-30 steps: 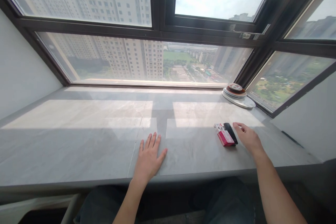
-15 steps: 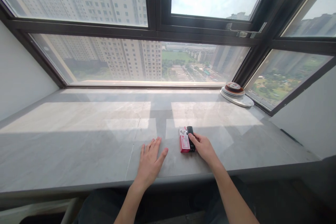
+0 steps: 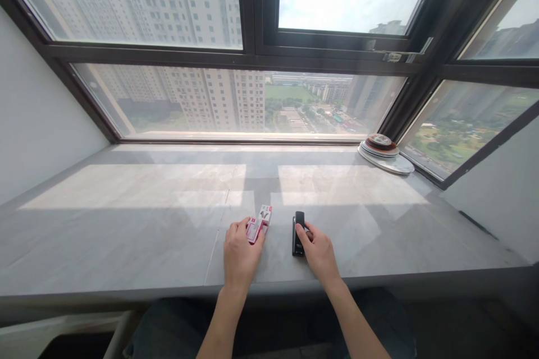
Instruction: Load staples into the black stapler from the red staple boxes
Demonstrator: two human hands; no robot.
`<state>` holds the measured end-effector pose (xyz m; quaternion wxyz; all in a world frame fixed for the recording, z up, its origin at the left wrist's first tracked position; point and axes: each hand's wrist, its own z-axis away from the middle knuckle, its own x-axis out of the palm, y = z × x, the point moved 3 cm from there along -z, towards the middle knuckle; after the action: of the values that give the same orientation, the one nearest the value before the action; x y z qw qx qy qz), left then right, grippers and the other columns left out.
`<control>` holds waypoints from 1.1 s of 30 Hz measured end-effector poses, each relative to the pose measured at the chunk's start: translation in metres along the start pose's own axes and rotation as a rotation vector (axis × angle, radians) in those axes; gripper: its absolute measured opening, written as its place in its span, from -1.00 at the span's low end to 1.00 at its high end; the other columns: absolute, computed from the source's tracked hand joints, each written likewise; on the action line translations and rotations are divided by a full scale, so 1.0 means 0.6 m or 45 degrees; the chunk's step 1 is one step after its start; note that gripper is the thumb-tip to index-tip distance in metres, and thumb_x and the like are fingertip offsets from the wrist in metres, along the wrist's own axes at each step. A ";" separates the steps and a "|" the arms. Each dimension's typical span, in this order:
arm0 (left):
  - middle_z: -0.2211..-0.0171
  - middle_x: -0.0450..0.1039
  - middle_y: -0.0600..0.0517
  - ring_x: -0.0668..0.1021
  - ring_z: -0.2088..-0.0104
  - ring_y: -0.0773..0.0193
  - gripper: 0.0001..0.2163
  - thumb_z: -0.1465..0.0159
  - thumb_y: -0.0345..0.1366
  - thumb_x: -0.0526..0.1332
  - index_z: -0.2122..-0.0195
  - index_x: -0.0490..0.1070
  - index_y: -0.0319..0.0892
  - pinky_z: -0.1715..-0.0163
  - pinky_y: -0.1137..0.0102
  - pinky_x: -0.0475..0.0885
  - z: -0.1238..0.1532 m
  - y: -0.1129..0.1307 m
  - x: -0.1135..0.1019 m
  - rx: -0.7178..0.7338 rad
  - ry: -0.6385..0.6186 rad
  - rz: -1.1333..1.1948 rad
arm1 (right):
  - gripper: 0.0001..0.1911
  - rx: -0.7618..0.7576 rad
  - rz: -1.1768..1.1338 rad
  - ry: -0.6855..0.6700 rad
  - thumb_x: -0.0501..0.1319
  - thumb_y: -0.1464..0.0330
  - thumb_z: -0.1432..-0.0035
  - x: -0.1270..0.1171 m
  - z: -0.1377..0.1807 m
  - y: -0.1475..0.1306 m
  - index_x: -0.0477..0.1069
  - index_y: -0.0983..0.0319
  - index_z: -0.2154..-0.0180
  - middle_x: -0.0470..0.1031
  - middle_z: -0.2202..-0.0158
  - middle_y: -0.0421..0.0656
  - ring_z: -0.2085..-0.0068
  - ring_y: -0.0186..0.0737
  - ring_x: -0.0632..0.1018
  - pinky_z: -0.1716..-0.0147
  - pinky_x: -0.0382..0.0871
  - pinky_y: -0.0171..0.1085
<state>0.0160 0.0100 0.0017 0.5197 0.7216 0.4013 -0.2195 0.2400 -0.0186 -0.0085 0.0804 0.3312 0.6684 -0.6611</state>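
Observation:
My left hand (image 3: 242,249) is closed around a small pink-and-white cardboard box (image 3: 254,229) on the stone sill. A white end panel with a dark printed picture (image 3: 265,213) stands out beyond the fingers; whether it belongs to the same box or a second one, I cannot tell. To the right, my right hand (image 3: 320,249) grips a black stapler (image 3: 298,235), thumb on top and fingers along its right side. The stapler points away from me, apart from the box.
The pale stone windowsill (image 3: 138,241) spans the view, its front edge close to my legs. At the back right corner sits a stack of round plates (image 3: 381,148). Dark window frames (image 3: 252,59) rise behind, and white walls close both sides.
My left hand has gone from lying flat to holding the pink-and-white box, now left of where it was. The stapler, beside the box before, is now apart from it in my right hand.

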 end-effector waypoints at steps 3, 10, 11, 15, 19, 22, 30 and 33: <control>0.00 0.44 -0.10 0.48 -0.03 0.01 -0.59 -0.32 -0.09 0.18 -0.14 0.40 -0.13 -0.07 0.17 0.38 -0.034 -0.057 -0.020 -0.070 0.072 -0.044 | -0.33 0.026 -0.022 -0.004 0.03 -0.12 -0.31 -0.009 0.008 0.016 0.51 0.27 -0.08 0.50 0.48 -0.20 0.41 -0.13 0.53 0.41 0.29 -0.30; 0.09 0.48 -0.11 0.48 0.04 -0.01 -0.59 -0.32 0.01 0.15 -0.06 0.46 -0.12 0.00 0.18 0.37 -0.090 -0.121 -0.067 -0.132 0.175 -0.219 | -0.33 0.032 -0.033 -0.003 0.04 -0.12 -0.29 -0.008 0.011 0.019 0.52 0.25 -0.08 0.51 0.47 -0.20 0.40 -0.15 0.53 0.41 0.31 -0.30; 0.08 0.48 -0.11 0.48 0.02 -0.02 -0.60 -0.33 0.01 0.14 -0.05 0.46 -0.11 0.01 0.17 0.36 -0.082 -0.124 -0.075 -0.135 0.210 -0.246 | -0.33 0.033 -0.034 -0.007 0.04 -0.12 -0.29 -0.008 0.010 0.019 0.52 0.25 -0.08 0.50 0.48 -0.21 0.41 -0.15 0.53 0.42 0.31 -0.30; 0.08 0.48 -0.10 0.46 0.03 -0.08 -0.66 -0.31 0.00 0.16 0.03 0.47 -0.07 0.06 0.11 0.35 -0.028 -0.145 -0.100 -0.202 0.196 -0.399 | -0.34 0.050 -0.023 -0.011 0.05 -0.13 -0.29 -0.008 0.008 0.022 0.52 0.23 -0.07 0.45 0.51 -0.23 0.43 -0.16 0.51 0.44 0.29 -0.31; -0.03 0.41 -0.12 0.40 -0.02 -0.14 -0.65 -0.29 0.00 0.19 -0.01 0.46 -0.03 0.04 0.02 0.33 0.012 -0.140 -0.111 -0.239 0.186 -0.503 | -0.35 0.032 0.020 -0.010 0.04 -0.12 -0.30 -0.009 0.009 0.017 0.51 0.22 -0.08 0.39 0.55 -0.24 0.46 -0.17 0.47 0.44 0.26 -0.30; -0.09 0.36 -0.10 0.38 -0.06 -0.09 -0.67 -0.37 -0.05 0.13 -0.08 0.44 0.02 -0.02 0.03 0.31 0.018 -0.085 -0.093 -0.071 0.172 -0.422 | -0.34 -0.001 0.075 -0.008 0.09 -0.13 -0.26 -0.010 0.013 0.008 0.48 0.22 -0.12 0.33 0.58 -0.27 0.49 -0.18 0.45 0.44 0.26 -0.30; -0.05 0.35 -0.06 0.41 -0.04 0.02 -0.65 -0.37 -0.16 0.15 -0.17 0.38 0.05 -0.01 0.15 0.34 -0.001 0.039 0.008 0.248 -0.126 -0.193 | -0.42 -0.041 0.147 -0.070 0.12 -0.07 -0.24 -0.015 0.034 -0.003 0.47 0.16 -0.09 0.34 0.55 -0.27 0.48 -0.19 0.46 0.45 0.28 -0.29; -0.05 0.35 -0.11 0.40 -0.06 -0.02 -0.59 -0.34 -0.14 0.19 -0.19 0.33 -0.05 0.02 0.15 0.35 -0.004 0.021 0.007 0.156 -0.068 -0.218 | -0.47 -0.078 0.147 -0.093 0.17 -0.01 -0.22 -0.034 0.030 0.000 0.44 0.14 -0.09 0.45 0.44 -0.23 0.42 -0.18 0.51 0.40 0.35 -0.27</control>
<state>0.0285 0.0123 0.0067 0.4646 0.7089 0.4332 -0.3064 0.2496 -0.0420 0.0008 0.1528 0.3422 0.6648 -0.6462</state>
